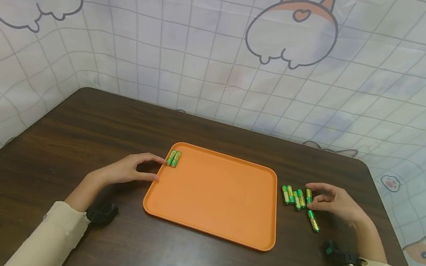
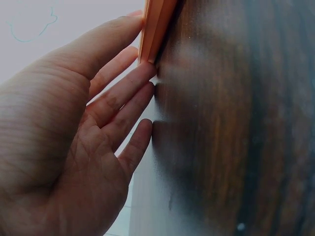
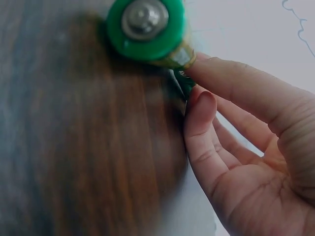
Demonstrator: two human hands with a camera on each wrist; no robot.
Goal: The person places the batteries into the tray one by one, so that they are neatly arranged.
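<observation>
On the left, my left hand (image 1: 129,169) rests at the left edge of an orange tray (image 1: 213,196). Its thumb and fingertips touch the tray's rim (image 2: 156,29), with the lower fingers against the tabletop in the left wrist view. Two green-and-gold batteries (image 1: 173,158) lie side by side in the tray's upper left corner. To the tray's right, my right hand (image 1: 335,203) pinches a battery (image 1: 308,195) between thumb and index finger. A separate battery (image 1: 313,221) lies just nearer me, its metal tip (image 3: 143,19) large in the right wrist view.
Several more batteries (image 1: 293,197) lie in a loose row between the tray and my right hand. The dark wooden table (image 1: 125,121) ends at a white gridded cloth (image 1: 190,58) with cartoon dogs, which hangs behind and at both sides.
</observation>
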